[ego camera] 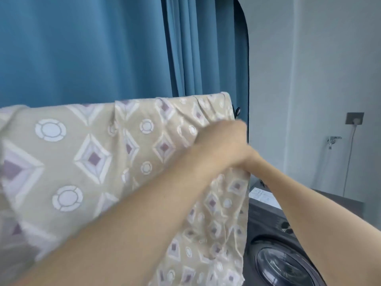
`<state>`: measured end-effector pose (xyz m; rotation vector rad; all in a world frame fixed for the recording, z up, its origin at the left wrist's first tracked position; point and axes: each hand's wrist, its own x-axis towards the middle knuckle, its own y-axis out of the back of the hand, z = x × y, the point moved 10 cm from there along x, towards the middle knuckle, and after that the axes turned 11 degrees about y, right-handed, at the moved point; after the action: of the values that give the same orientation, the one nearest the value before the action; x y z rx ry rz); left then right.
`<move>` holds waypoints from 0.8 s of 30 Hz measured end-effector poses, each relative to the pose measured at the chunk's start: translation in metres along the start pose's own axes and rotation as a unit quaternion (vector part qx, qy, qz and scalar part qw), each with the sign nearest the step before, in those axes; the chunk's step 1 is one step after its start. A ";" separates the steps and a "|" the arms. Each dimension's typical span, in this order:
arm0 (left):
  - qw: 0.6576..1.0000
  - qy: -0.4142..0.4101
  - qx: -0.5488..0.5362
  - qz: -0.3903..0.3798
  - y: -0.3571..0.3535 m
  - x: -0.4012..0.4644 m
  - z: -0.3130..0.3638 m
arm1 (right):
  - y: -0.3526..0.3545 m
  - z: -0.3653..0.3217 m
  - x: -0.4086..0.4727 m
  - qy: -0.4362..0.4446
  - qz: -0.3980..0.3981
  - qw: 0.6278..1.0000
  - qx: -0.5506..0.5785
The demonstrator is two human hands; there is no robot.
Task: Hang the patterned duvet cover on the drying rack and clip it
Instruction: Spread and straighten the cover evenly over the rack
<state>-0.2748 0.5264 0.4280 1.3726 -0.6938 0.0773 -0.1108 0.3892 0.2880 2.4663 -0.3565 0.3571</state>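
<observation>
Head view: a beige patterned duvet cover (127,153), printed with white circles and purple-centred diamonds, hangs over a high horizontal line; the rack itself is hidden beneath the cloth. Its top edge runs left to right. Both forearms reach up to the cover's right side edge. The left hand (221,141) bunches fabric there, fingers curled into the cloth. The right hand (250,162) lies behind it, mostly hidden, so its fingers cannot be told. A small dark clip (237,111) sits just above both hands, beside the top right corner. Teal curtains (86,48) hang behind; a dark washing machine (276,244) stands lower right.
</observation>
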 end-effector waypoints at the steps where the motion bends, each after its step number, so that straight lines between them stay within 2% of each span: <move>1: 0.996 -0.003 0.026 0.085 0.037 0.008 -0.002 | 0.000 0.011 -0.010 -0.026 -0.024 0.998 -0.044; 2: 0.989 0.010 0.059 0.139 0.063 0.017 -0.010 | -0.001 0.022 -0.019 -0.049 -0.043 0.995 -0.072; 3: 0.982 0.043 0.097 0.156 0.081 0.026 -0.022 | 0.000 0.032 -0.031 -0.081 -0.066 0.990 -0.095; 4: 0.978 0.083 0.127 0.140 0.088 0.035 -0.038 | 0.000 0.042 -0.037 -0.103 -0.090 0.984 -0.115; 6: 0.974 0.153 0.156 0.059 0.080 0.048 -0.070 | 0.001 0.053 -0.048 -0.146 -0.138 0.973 -0.113; 8: 0.970 0.183 0.158 0.003 0.057 0.050 -0.089 | 0.007 0.050 -0.046 -0.140 -0.139 0.978 -0.063; 10: 0.966 0.174 0.191 0.029 0.041 0.051 -0.092 | 0.016 0.037 -0.034 -0.102 -0.105 0.989 0.015; 12: 0.962 0.109 0.225 0.110 0.028 0.049 -0.075 | 0.010 0.025 -0.032 -0.080 -0.130 0.979 0.139; 13: 0.963 0.053 0.225 0.139 0.017 0.045 -0.059 | 0.000 0.023 -0.034 -0.079 -0.176 0.965 0.176; 15: 0.958 -0.064 0.246 0.132 -0.024 0.037 -0.025 | -0.020 0.038 -0.040 -0.097 -0.279 0.941 0.164; 17: 0.941 -0.141 0.299 0.074 -0.080 0.031 -0.002 | -0.027 0.069 -0.041 -0.104 -0.324 0.939 0.055; 19: 0.919 -0.180 0.350 0.007 -0.139 0.025 0.009 | -0.027 0.100 -0.030 -0.099 -0.313 0.943 -0.054; 21: 0.889 -0.218 0.396 -0.074 -0.201 0.013 0.014 | -0.033 0.132 -0.020 -0.106 -0.301 0.943 -0.089; 24: 0.835 -0.284 0.437 -0.175 -0.280 -0.010 0.020 | -0.061 0.171 -0.014 -0.102 -0.330 0.933 -0.101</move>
<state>-0.1678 0.4473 0.1802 2.4470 -0.9336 -0.3713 -0.0741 0.3342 0.1180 2.2573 0.3442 -0.2107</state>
